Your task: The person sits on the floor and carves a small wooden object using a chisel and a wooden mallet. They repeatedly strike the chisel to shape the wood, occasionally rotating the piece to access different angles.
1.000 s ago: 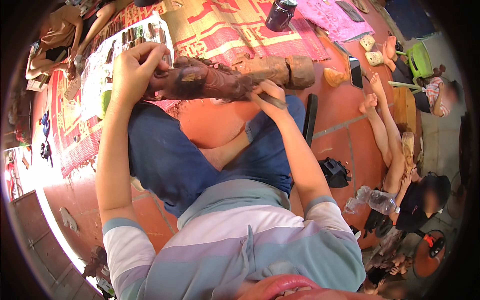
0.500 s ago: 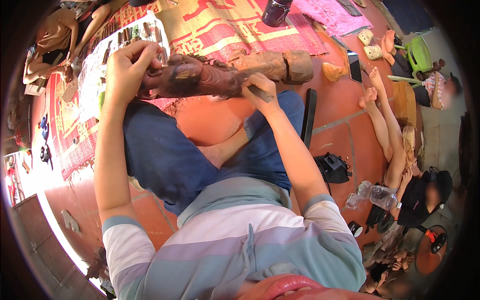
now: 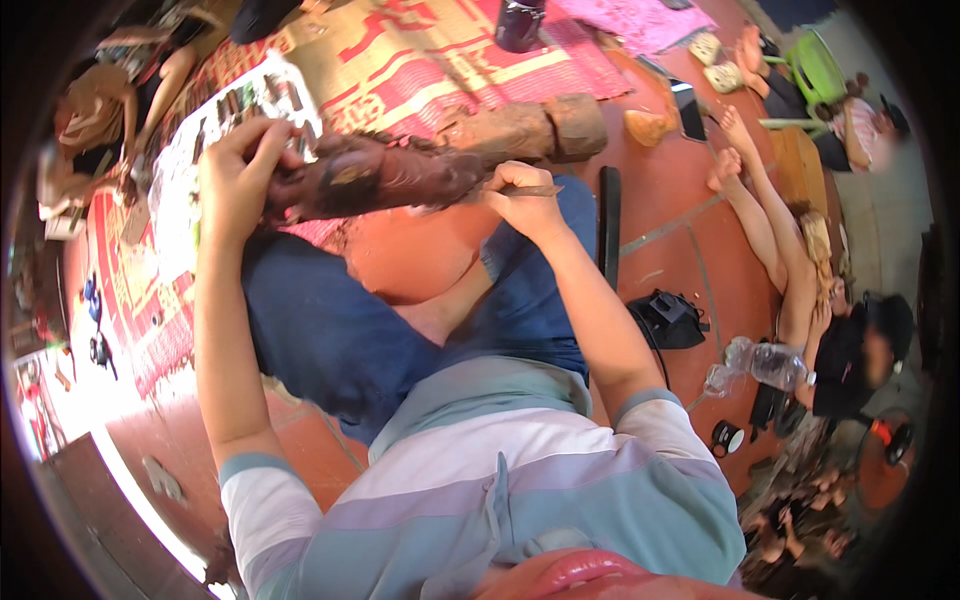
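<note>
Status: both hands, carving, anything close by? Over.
Left hand at left end of reddish-brown carving, grip unclear. Right hand closed on slim tool by carving's right end. Wooden log close beyond carving.

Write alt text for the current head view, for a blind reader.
A seated person has the left hand at one end of a dark carving and the right hand, gripping a slim tool, at the other. Beyond lie a wooden block and patterned mat.
</note>
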